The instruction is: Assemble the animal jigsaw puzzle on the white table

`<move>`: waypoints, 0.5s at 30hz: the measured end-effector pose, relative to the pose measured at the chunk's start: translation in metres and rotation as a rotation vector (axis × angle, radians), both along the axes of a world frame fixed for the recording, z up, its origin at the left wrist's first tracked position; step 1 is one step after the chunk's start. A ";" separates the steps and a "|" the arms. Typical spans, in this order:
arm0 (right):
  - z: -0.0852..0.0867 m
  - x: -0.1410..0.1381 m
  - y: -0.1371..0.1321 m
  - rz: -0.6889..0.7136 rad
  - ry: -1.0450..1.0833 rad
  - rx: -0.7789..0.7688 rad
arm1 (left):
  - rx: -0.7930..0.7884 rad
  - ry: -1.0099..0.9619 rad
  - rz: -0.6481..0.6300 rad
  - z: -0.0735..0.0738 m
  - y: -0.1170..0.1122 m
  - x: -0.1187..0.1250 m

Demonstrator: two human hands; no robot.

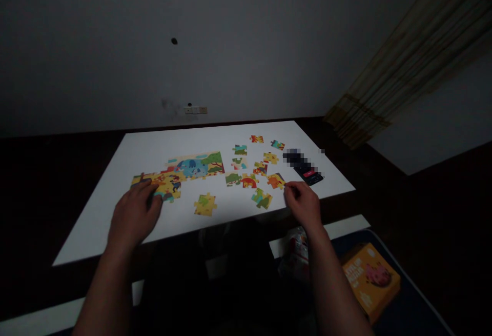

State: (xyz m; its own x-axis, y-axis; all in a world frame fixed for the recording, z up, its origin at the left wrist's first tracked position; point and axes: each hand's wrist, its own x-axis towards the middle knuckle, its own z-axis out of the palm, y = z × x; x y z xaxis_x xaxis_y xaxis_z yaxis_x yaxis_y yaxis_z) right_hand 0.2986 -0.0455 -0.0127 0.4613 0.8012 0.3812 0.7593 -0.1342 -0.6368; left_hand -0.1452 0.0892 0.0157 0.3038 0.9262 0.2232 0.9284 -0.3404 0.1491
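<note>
My left hand [134, 213] rests on the lower left part of a joined puzzle section [196, 166], fingers stretched over its edge and thumb apart. That section shows a blue elephant and a tree. My right hand [303, 200] is closed in a pinch at the right edge of an orange and yellow puzzle piece [275, 180], which lies at the table's right side. Close by are a green and yellow piece [262, 199], a red and yellow piece [249, 181] and a green piece [232, 179]. A yellow piece [205, 204] lies alone between my hands.
Several more loose pieces, among them an orange striped one [257, 139], are spread on the white table [103, 172]. A black phone [313, 176] lies beyond my right hand. Lower right are a yellow puzzle box [371, 279] and a clear plastic bag [295, 254].
</note>
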 end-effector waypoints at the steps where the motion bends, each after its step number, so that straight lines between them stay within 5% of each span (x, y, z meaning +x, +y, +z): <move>1: 0.000 0.000 0.000 0.003 0.001 0.004 | 0.006 -0.007 0.001 0.000 0.000 0.000; 15: -0.002 -0.001 -0.003 0.019 -0.035 -0.030 | 0.052 -0.042 -0.004 -0.008 0.000 -0.005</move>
State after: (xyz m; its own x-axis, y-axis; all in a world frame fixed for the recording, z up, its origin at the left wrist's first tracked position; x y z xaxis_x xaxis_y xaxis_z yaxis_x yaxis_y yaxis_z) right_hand 0.2974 -0.0490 -0.0151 0.4325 0.8210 0.3727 0.7836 -0.1379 -0.6057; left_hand -0.1507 0.0889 0.0079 0.2967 0.9119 0.2835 0.9205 -0.3522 0.1695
